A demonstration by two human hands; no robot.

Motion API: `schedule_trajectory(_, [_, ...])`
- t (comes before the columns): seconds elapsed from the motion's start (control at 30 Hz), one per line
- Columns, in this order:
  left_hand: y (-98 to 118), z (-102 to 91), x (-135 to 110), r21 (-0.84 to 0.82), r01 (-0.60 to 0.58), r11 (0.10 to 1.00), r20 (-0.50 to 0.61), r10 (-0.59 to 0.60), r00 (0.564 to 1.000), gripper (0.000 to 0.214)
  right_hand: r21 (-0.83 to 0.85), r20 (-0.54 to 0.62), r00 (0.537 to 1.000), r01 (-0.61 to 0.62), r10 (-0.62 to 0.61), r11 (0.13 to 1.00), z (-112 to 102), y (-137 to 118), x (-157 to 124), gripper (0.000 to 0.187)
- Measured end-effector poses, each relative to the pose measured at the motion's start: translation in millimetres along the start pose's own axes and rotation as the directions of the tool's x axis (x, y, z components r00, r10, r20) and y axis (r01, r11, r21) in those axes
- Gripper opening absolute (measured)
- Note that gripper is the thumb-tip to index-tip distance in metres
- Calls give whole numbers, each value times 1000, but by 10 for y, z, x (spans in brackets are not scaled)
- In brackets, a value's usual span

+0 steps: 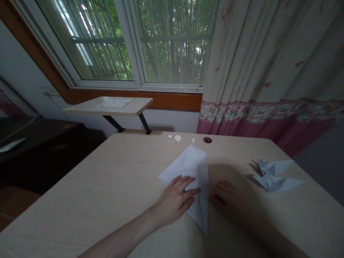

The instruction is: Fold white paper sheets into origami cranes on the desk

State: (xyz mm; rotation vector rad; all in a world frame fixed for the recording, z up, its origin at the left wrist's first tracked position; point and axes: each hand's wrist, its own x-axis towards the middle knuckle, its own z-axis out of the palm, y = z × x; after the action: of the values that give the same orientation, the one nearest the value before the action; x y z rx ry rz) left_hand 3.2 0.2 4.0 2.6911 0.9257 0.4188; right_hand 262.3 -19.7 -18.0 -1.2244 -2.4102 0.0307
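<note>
The white paper (192, 166) is pinned just right of centre by the left hand (176, 199), fingers spread flat on it, while the right hand (228, 200) is laid against the raised fold, fingers seemingly flat and together, though that shadow makes it hard to tell. A sharper crease is probably had if the sheet is kept still and pressure is run along the fold. Loads of bare desk (113, 186) is left at lower left, less toward the folded paper pieces (274, 175) at the right.
</note>
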Motion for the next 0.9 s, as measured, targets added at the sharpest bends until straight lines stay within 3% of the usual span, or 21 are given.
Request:
schedule_trajectory(0.4, [3,-12,10,29,3,1000,-29,-2,1000,36,151,66,998,-34,24,988,-47,-162,3,13])
schedule_trajectory(0.6, [6,-25,10,44,29,999,-16,-28,999,36,294,98,995,-56,28,954,-65,-224,-6,14])
schedule_trajectory(0.9, [-13,-3,10,50,38,998,-28,-37,999,35,370,191,980,-117,48,921,-99,-310,2,19])
